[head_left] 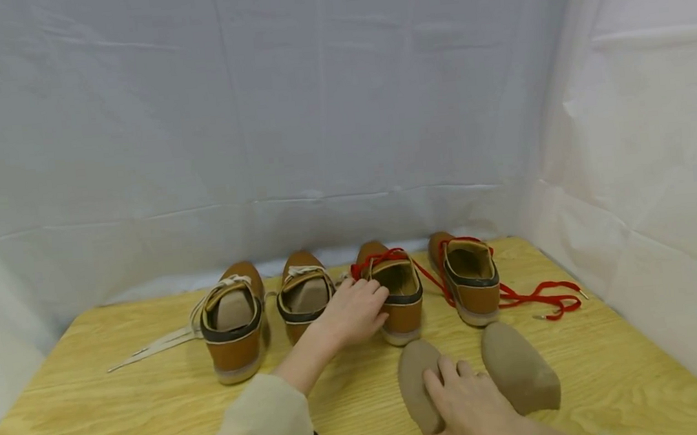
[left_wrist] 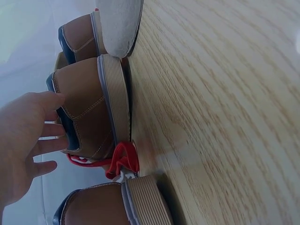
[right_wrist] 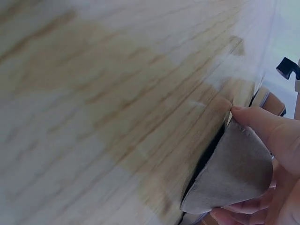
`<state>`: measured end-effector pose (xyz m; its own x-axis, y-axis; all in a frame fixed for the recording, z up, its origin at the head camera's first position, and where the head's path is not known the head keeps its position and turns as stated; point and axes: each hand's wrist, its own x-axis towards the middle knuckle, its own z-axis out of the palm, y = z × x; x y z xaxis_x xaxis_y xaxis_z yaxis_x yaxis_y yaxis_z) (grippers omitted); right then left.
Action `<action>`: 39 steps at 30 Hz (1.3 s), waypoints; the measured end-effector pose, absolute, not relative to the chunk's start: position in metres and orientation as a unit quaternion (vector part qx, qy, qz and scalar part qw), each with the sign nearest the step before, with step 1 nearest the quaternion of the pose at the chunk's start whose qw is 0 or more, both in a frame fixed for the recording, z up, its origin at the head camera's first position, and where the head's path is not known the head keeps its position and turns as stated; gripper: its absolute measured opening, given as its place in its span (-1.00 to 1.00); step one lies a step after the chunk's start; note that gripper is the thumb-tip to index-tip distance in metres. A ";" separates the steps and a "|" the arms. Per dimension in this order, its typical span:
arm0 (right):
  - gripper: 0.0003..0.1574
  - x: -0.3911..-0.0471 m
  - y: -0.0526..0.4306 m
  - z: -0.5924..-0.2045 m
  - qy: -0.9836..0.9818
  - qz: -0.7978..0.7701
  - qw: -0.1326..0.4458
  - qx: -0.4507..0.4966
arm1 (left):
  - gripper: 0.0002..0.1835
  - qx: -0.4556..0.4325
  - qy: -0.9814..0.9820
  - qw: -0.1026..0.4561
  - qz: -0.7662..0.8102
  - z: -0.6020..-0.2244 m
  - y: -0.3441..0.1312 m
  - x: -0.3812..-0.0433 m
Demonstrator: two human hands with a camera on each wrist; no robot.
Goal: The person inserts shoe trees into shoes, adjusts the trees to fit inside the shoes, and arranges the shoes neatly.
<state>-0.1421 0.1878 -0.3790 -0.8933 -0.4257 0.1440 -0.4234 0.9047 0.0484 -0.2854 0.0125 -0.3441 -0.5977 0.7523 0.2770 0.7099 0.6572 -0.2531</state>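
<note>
My left hand (head_left: 356, 310) is at the left side of a brown shoe (head_left: 407, 319) with red laces, its fingertips at the dark collar. In the left wrist view those fingers are spread and slightly bent beside the heel. My right hand (head_left: 471, 407) holds a beige insole (head_left: 414, 384) at the table, gripping it by the edges between thumb and fingers, as the right wrist view shows. A second beige insole (head_left: 520, 368) lies just right of that hand. Another red-laced shoe (head_left: 479, 301) stands to the right, its heel towards me.
Two brown shoes with cream laces, the leftmost shoe (head_left: 235, 355) and its neighbour (head_left: 306, 297), have beige insoles inside. Loose cream laces (head_left: 160, 344) trail left; red laces (head_left: 554, 296) trail right. White cloth (head_left: 314, 110) hangs behind the wooden table (head_left: 110, 411).
</note>
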 end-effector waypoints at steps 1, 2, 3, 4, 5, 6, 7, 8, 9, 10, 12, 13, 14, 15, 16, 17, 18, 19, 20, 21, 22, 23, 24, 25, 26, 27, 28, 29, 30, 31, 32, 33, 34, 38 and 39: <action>-0.22 -0.142 0.188 -0.379 -0.972 -0.012 0.081 0.220 | -0.77 -0.410 -0.892 0.181 0.058 -0.344 0.012 -0.285; -0.23 -0.141 0.188 -0.378 -0.971 -0.018 0.087 0.222 | -0.77 -0.410 -0.892 0.180 0.058 -0.343 0.012 -0.285; -0.22 -0.141 0.188 -0.378 -0.969 -0.025 0.094 0.225 | -0.77 -0.410 -0.893 0.179 0.058 -0.343 0.012 -0.285; -0.22 -0.141 0.189 -0.377 -0.968 -0.032 0.100 0.227 | -0.77 -0.410 -0.893 0.178 0.058 -0.343 0.012 -0.286; -0.21 -0.141 0.189 -0.376 -0.967 -0.038 0.103 0.229 | -0.77 -0.411 -0.892 0.177 0.057 -0.343 0.012 -0.286; -0.20 -0.141 0.190 -0.375 -0.966 -0.043 0.109 0.231 | -0.77 -0.411 -0.892 0.177 0.058 -0.343 0.012 -0.286; -0.20 -0.141 0.190 -0.374 -0.965 -0.046 0.110 0.232 | -0.77 -0.411 -0.892 0.177 0.058 -0.343 0.012 -0.287; -0.19 -0.141 0.191 -0.373 -0.965 -0.048 0.111 0.233 | -0.77 -0.412 -0.892 0.177 0.057 -0.343 0.012 -0.287; -0.18 -0.141 0.191 -0.372 -0.964 -0.050 0.113 0.234 | -0.78 -0.413 -0.892 0.177 0.057 -0.343 0.012 -0.287; -0.18 -0.141 0.192 -0.372 -0.964 -0.050 0.113 0.235 | -0.77 -0.413 -0.891 0.178 0.057 -0.343 0.012 -0.288; -0.19 -0.140 0.193 -0.371 -0.963 -0.047 0.116 0.239 | -0.77 -0.414 -0.891 0.180 0.058 -0.343 0.011 -0.288; -0.20 -0.140 0.193 -0.371 -0.962 -0.046 0.120 0.241 | -0.77 -0.414 -0.890 0.180 0.058 -0.343 0.011 -0.287; -0.20 -0.140 0.194 -0.370 -0.961 -0.044 0.124 0.243 | -0.77 -0.415 -0.890 0.180 0.059 -0.342 0.011 -0.287; -0.21 -0.140 0.194 -0.370 -0.960 -0.043 0.130 0.245 | -0.77 -0.415 -0.890 0.180 0.059 -0.342 0.011 -0.287; -0.22 -0.139 0.194 -0.369 -0.959 -0.041 0.133 0.247 | -0.76 -0.415 -0.890 0.179 0.060 -0.342 0.011 -0.287; -0.22 -0.139 0.194 -0.369 -0.958 -0.040 0.140 0.248 | -0.76 -0.415 -0.890 0.179 0.059 -0.342 0.011 -0.287; -0.23 -0.139 0.195 -0.368 -0.957 -0.040 0.146 0.249 | -0.76 -0.416 -0.890 0.179 0.058 -0.342 0.011 -0.287; -0.23 -0.138 0.195 -0.367 -0.956 -0.040 0.149 0.250 | -0.76 -0.415 -0.890 0.178 0.059 -0.342 0.011 -0.287; -0.24 -0.138 0.195 -0.367 -0.955 -0.041 0.153 0.250 | -0.76 -0.415 -0.890 0.177 0.059 -0.342 0.011 -0.287; -0.24 -0.138 0.195 -0.366 -0.954 -0.043 0.157 0.251 | -0.76 -0.415 -0.891 0.177 0.058 -0.342 0.011 -0.287; -0.24 -0.137 0.195 -0.365 -0.953 -0.044 0.161 0.252 | -0.76 -0.415 -0.891 0.177 0.058 -0.342 0.011 -0.287; -0.24 -0.137 0.195 -0.365 -0.952 -0.047 0.167 0.254 | -0.76 -0.415 -0.891 0.176 0.058 -0.343 0.011 -0.287; -0.24 -0.137 0.195 -0.365 -0.951 -0.048 0.170 0.256 | -0.75 -0.414 -0.891 0.176 0.059 -0.343 0.011 -0.287; -0.24 -0.137 0.195 -0.365 -0.949 -0.049 0.175 0.257 | -0.75 -0.414 -0.891 0.175 0.060 -0.343 0.011 -0.287; -0.24 -0.136 0.196 -0.364 -0.948 -0.049 0.180 0.259 | -0.75 -0.414 -0.891 0.176 0.059 -0.343 0.011 -0.287; -0.24 -0.136 0.196 -0.364 -0.946 -0.048 0.185 0.261 | -0.75 -0.414 -0.891 0.175 0.060 -0.344 0.011 -0.287; -0.25 -0.136 0.196 -0.363 -0.945 -0.045 0.190 0.262 | -0.75 -0.414 -0.891 0.175 0.061 -0.344 0.012 -0.287; -0.25 -0.135 0.196 -0.363 -0.944 -0.040 0.193 0.264 | -0.74 -0.414 -0.891 0.176 0.062 -0.344 0.012 -0.288; -0.25 -0.135 0.196 -0.363 -0.944 -0.034 0.195 0.265 | -0.74 -0.414 -0.891 0.176 0.062 -0.344 0.012 -0.288; -0.25 -0.135 0.196 -0.362 -0.943 -0.031 0.199 0.266 | -0.74 -0.414 -0.891 0.177 0.061 -0.345 0.012 -0.288; -0.25 -0.134 0.197 -0.362 -0.941 -0.027 0.203 0.268 | -0.74 -0.415 -0.890 0.178 0.061 -0.345 0.012 -0.288; -0.25 -0.134 0.197 -0.362 -0.940 -0.024 0.208 0.270 | -0.75 -0.415 -0.890 0.178 0.060 -0.345 0.012 -0.288; -0.24 -0.134 0.198 -0.362 -0.937 -0.024 0.216 0.273 | -0.75 -0.416 -0.890 0.179 0.059 -0.345 0.012 -0.288; -0.20 -0.135 0.201 -0.361 -0.926 -0.027 0.246 0.284 | -0.76 -0.417 -0.889 0.182 0.058 -0.344 0.012 -0.287; -0.20 -0.135 0.202 -0.360 -0.925 -0.026 0.248 0.286 | -0.76 -0.417 -0.888 0.183 0.058 -0.344 0.012 -0.287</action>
<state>-0.1355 0.2022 -0.3596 -0.7131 -0.5418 0.4449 -0.5161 0.8352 0.1900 -0.2866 0.0123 -0.3438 -0.5853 0.7620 0.2772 0.7198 0.6456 -0.2550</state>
